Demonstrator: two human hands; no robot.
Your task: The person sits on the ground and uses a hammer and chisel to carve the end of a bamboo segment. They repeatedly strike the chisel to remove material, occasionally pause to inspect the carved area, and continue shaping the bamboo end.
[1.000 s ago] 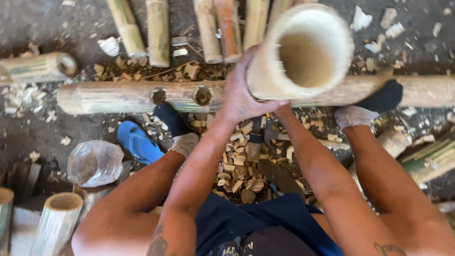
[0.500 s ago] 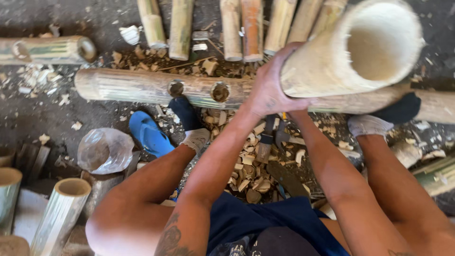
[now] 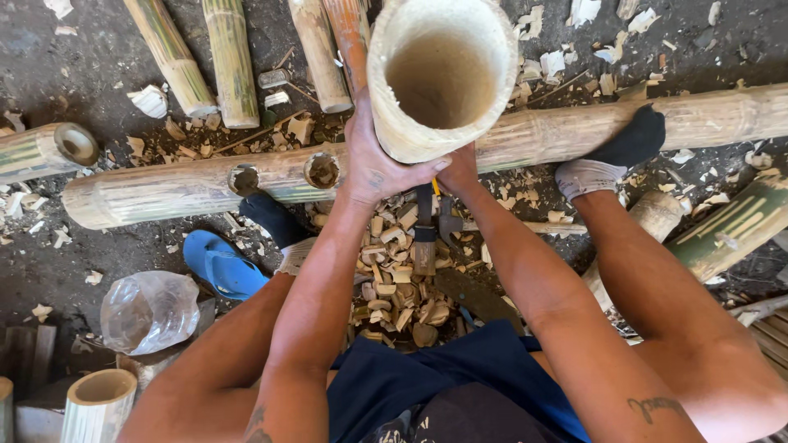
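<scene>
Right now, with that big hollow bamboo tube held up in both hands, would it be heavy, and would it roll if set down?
The bamboo tube is probably light for its size: it is hollow, with thin walls. It looks stiff and woody. Laid on its side it would likely roll, being round. The left hand grips its lower rim; the right hand supports it underneath.

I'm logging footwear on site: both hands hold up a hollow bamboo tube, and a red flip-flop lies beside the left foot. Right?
Not quite. The head view shows the flip-flop is blue, not red. The rest holds: left hand and right hand grip the hollow bamboo tube.
</scene>
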